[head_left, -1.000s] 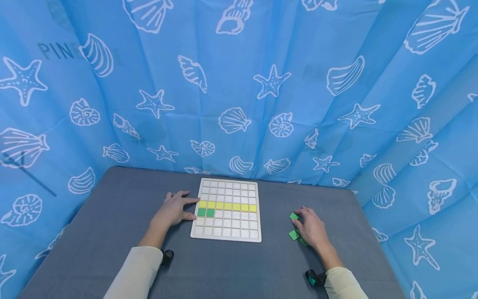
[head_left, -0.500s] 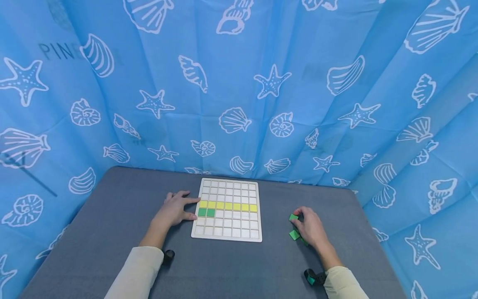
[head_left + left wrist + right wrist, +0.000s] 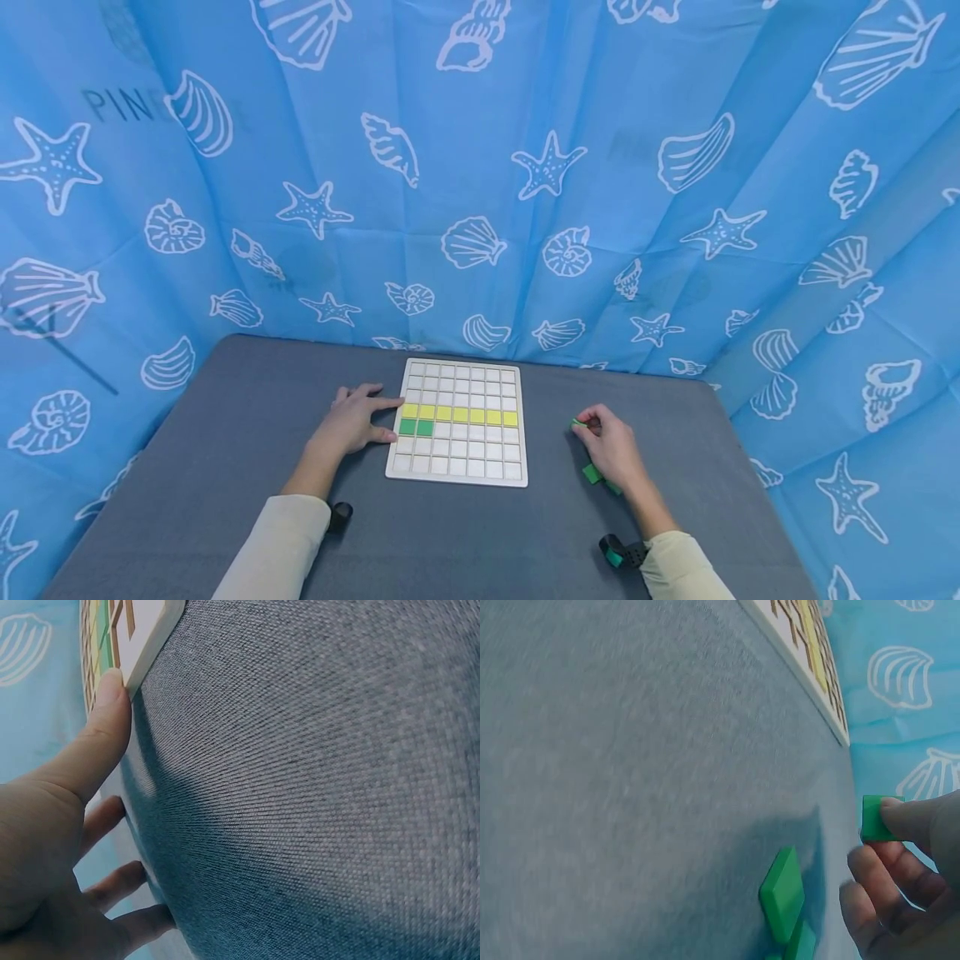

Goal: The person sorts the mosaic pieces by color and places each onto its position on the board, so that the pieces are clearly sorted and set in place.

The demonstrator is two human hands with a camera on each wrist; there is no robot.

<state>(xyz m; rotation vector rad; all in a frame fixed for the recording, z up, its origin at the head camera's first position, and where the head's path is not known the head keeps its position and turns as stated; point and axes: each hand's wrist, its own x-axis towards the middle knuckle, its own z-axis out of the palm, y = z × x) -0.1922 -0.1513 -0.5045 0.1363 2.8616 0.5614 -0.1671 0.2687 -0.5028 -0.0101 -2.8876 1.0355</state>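
Observation:
A white grid board (image 3: 457,481) lies on the grey table, with a full row of yellow tiles (image 3: 460,414) and two green tiles (image 3: 416,427) at the left of the row below. My left hand (image 3: 349,422) rests at the board's left edge, thumb and index finger spread and touching the rim. To the right of the board, my right hand (image 3: 615,446) pinches a green square tile (image 3: 875,818) between thumb and fingers, raised above the cloth. Several loose green tiles (image 3: 783,894) lie on the table beneath that hand, partly hidden by it in the head view.
The grey cloth-covered table (image 3: 465,542) extends around the board. A blue curtain (image 3: 480,167) with white shells and starfish hangs behind the table and along its sides. Each wrist carries a black camera strap, such as the right strap (image 3: 622,552).
My right hand has lifted a green tile from the loose ones and shifted slightly left, tilting the tile. My left hand stays at the board's edge.

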